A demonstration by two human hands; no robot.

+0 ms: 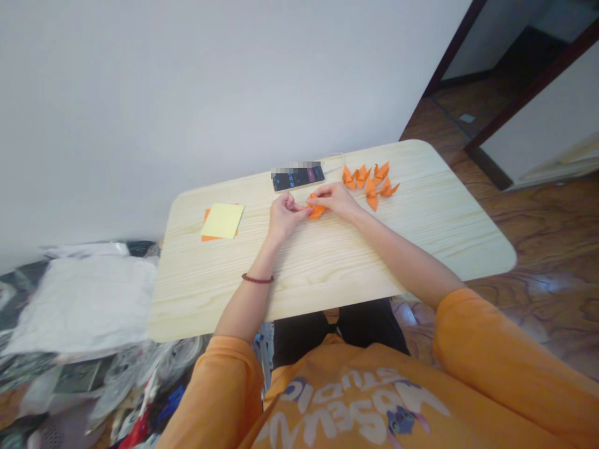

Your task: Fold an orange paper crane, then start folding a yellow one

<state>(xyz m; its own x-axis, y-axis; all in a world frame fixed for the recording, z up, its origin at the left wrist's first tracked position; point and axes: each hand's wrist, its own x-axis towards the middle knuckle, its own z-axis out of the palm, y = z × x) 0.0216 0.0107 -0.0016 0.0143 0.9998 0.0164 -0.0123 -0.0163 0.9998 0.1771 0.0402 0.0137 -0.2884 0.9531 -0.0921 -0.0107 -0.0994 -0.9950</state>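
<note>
Holding folded orange paper (317, 212) over the bench (327, 268), at 12 o'clock from the orange shirt (322, 368). Pinching it from 9 o'clock with thumb and finger of the left hand (283, 218), curling the other fingers inward; pinching it from 2 o'clock with the nearly closed right hand (341, 201). Facing a phone (298, 179) at 11 o'clock from the paper, having 5 folded orange figures (371, 194) at 2 o'clock and a yellow sheet (223, 219) over an orange sheet (208, 237) at 9 o'clock.
</note>
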